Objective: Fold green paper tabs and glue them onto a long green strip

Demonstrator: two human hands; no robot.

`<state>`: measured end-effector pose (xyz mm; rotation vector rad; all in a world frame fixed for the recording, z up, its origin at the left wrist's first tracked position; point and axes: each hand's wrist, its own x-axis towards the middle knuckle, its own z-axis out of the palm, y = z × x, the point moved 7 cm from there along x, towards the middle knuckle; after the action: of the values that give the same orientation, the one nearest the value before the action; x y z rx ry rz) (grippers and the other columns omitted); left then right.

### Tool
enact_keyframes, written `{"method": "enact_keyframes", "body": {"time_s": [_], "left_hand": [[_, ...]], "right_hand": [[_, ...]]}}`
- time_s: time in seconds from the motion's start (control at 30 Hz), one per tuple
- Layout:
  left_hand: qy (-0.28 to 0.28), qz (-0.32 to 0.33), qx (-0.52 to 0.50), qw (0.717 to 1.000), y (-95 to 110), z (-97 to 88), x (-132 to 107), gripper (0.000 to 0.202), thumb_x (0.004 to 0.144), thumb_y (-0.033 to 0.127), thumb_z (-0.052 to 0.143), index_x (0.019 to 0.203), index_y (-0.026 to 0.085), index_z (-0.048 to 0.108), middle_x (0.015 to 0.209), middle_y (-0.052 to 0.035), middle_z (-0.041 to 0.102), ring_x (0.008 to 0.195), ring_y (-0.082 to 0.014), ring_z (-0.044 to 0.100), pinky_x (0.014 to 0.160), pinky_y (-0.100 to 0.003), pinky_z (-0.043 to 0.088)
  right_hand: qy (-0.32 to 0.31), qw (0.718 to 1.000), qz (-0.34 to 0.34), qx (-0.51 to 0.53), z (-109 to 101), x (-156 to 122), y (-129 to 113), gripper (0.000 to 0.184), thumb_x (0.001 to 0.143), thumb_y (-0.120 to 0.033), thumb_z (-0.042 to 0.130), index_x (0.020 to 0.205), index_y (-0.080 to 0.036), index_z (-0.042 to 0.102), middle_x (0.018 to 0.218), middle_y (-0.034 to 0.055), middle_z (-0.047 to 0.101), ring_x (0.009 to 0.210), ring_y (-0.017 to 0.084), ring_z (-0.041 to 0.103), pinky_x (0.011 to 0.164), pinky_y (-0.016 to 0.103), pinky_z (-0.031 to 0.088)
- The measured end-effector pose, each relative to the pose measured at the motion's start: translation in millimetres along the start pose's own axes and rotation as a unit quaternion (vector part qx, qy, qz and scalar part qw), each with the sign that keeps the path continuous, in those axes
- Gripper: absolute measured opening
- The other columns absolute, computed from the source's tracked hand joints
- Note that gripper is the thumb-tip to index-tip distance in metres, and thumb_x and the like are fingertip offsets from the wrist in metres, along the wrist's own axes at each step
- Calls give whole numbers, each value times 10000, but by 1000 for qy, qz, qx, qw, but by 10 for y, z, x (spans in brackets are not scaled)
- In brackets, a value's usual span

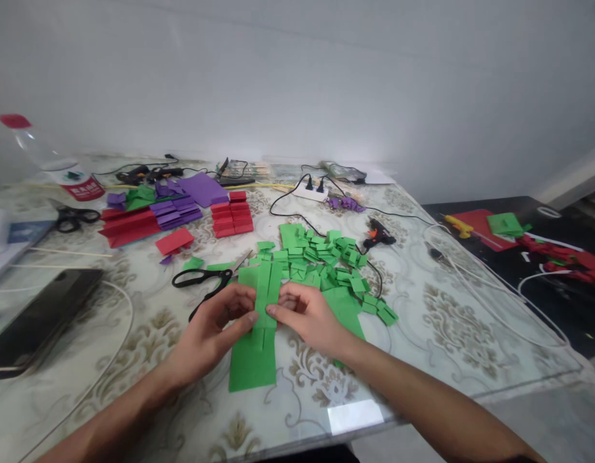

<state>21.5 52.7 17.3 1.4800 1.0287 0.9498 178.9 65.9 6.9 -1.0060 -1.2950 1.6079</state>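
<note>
A folded strip of green paper (266,289) is held upright between my two hands, with a crease running along its length. My left hand (213,325) pinches its left edge, thumb in front. On its right edge, my right hand (307,315) pinches at about the same height. Below the strip lies a flat green sheet (252,370). Black-handled scissors (205,278) rest just beyond my left hand, blades partly apart. Past my right hand spreads a pile of small folded green paper pieces (321,257), and another green sheet (344,308) lies beside my right wrist.
Red folded papers (232,215) and purple ones (177,212) lie at the back left. A bottle (69,167), second scissors (72,217) and a phone (42,321) are at left. A glue gun (377,234) and power strip (310,190) with trailing cords are behind the pile.
</note>
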Motion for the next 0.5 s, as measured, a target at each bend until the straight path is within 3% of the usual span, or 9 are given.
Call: {"method": "enact_keyframes", "body": {"time_s": [0.23,0.37,0.5], "left_hand": [[27,4,7,1000,-121,-17,12,167,929,317,699,1029,207,623,838,-9,666,752,-161,631,663,-259,506],[30,39,6,999,-39,-35,-11,50,969,273,639,967,223,639,792,13,643,706,-139,628,655,-241,518],[24,64,17,998,11,-43,-41,84,981,263,616,1013,239,690,856,-11,688,731,-145,659,653,-232,529]], "right_hand": [[15,999,-4,47,-26,10,92,428,648,-447,915,865,-204,638,674,-56,621,579,124,631,565,258,586],[29,999,-43,17,-36,-22,15,226,751,-354,834,887,-206,730,708,-17,665,629,136,636,599,271,600],[13,999,-48,-4,-26,-39,-50,113,789,-247,732,875,-212,796,699,-12,682,602,124,616,604,266,585]]}}
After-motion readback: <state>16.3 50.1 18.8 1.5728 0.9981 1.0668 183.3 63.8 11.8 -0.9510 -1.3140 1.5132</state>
